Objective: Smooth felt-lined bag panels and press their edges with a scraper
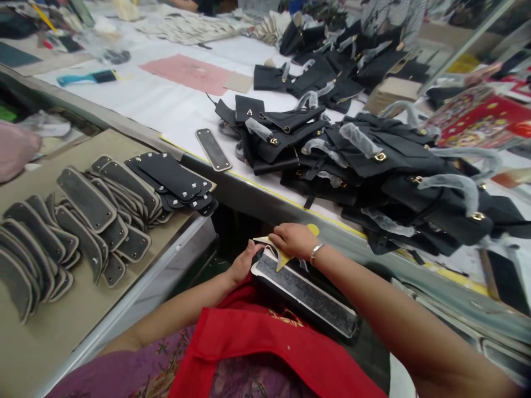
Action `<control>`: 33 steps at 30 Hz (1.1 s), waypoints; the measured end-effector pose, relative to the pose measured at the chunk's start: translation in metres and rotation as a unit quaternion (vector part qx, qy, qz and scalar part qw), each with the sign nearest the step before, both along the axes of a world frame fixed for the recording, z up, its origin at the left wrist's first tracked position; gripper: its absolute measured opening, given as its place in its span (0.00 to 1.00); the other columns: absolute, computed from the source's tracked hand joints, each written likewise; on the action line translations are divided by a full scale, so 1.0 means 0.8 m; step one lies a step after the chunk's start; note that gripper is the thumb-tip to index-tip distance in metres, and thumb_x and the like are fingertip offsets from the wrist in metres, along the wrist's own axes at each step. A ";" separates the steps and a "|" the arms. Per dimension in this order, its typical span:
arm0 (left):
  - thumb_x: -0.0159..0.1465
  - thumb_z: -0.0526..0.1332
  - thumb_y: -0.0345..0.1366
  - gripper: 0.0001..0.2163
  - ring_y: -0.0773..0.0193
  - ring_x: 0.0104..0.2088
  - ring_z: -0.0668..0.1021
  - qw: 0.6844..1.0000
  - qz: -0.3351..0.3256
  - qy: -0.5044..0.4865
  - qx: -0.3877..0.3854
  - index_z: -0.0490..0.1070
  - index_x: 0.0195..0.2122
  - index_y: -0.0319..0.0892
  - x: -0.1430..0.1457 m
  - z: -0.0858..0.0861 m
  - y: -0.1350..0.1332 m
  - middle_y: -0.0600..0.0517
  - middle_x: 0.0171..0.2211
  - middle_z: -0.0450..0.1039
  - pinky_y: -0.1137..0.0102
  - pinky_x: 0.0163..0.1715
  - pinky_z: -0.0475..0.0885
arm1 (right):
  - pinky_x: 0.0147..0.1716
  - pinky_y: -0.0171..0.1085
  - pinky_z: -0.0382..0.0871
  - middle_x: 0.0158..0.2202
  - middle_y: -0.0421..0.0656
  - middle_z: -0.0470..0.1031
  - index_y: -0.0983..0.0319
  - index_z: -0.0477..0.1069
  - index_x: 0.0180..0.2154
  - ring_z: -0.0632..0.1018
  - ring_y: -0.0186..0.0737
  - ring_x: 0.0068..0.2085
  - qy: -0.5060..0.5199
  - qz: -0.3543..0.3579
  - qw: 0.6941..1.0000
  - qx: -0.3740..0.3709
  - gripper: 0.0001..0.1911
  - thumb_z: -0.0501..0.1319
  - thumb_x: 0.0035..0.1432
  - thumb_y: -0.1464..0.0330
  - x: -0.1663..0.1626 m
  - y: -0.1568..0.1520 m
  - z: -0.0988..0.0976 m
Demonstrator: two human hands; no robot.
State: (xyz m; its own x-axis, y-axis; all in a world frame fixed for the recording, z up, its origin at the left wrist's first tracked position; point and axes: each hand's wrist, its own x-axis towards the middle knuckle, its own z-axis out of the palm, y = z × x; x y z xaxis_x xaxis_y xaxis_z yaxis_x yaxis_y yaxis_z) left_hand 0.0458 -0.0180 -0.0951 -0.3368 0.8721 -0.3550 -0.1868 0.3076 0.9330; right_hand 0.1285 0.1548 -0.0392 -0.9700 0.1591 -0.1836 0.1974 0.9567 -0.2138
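Fingers, right hand (296, 239): curled in tight, pinching a yellow pointed piece (283, 261). Fingers, left hand (240, 266): at the ten o'clock end of a dark, white-edged panel (307, 298), partly hidden; can't tell how far closed. Panel location: across the lap, five o'clock of centre.

Risks, big to small (judgement only):
- Heap of black handbags (402, 155), one o'clock from panel: loosely piled by the edge of the white-covered table (124, 110); could slide off if bumped.
- Stacks of grey riveted panels (87, 196), nine o'clock: leaning; could slump if knocked, maybe scuffing on rivets.
- Panel in lap: could slip, given a slack left-hand grip.
- Yellow piece: could nick the white edging if dragged tip-first.

Writing, big to small:
- Red apron (244, 331), six o'clock: gold print (286, 318), not readable.
- Red printed packaging (468, 119), two o'clock: yellow pattern, too blurred to read.
- Gold clasps (380, 157) on handbags: no legible brand.
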 end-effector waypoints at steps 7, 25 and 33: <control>0.56 0.36 0.66 0.41 0.53 0.39 0.75 0.971 0.087 -0.220 -0.038 0.72 0.45 0.34 0.008 -0.013 0.009 0.45 0.34 0.76 0.62 0.44 0.66 | 0.26 0.36 0.51 0.30 0.45 0.72 0.63 0.70 0.30 0.71 0.38 0.30 0.002 0.183 0.983 0.005 0.25 0.42 0.66 0.57 -0.030 0.013 0.000; 0.63 0.49 0.52 0.23 0.63 0.34 0.72 0.994 0.067 -0.077 -0.047 0.73 0.35 0.36 0.013 0.000 0.003 0.50 0.32 0.74 0.70 0.38 0.65 | 0.25 0.36 0.51 0.29 0.45 0.72 0.64 0.69 0.30 0.73 0.39 0.29 0.025 0.271 0.962 -0.015 0.24 0.42 0.66 0.58 -0.022 0.024 -0.006; 0.63 0.51 0.46 0.18 0.63 0.35 0.72 0.994 0.003 -0.109 0.017 0.70 0.42 0.36 0.006 0.001 0.013 0.49 0.35 0.72 0.71 0.38 0.65 | 0.27 0.36 0.58 0.30 0.46 0.74 0.62 0.70 0.33 0.75 0.43 0.31 -0.039 0.123 0.991 -0.044 0.26 0.39 0.67 0.57 0.012 0.000 -0.005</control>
State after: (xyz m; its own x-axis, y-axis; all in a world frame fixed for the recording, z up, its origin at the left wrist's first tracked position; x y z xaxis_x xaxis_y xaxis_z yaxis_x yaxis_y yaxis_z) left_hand 0.0504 -0.0077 -0.0943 -0.2605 0.8827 -0.3912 -0.3881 0.2753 0.8795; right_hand 0.1378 0.1551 -0.0431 -0.9596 -0.1006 -0.2627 -0.0204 0.9563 -0.2918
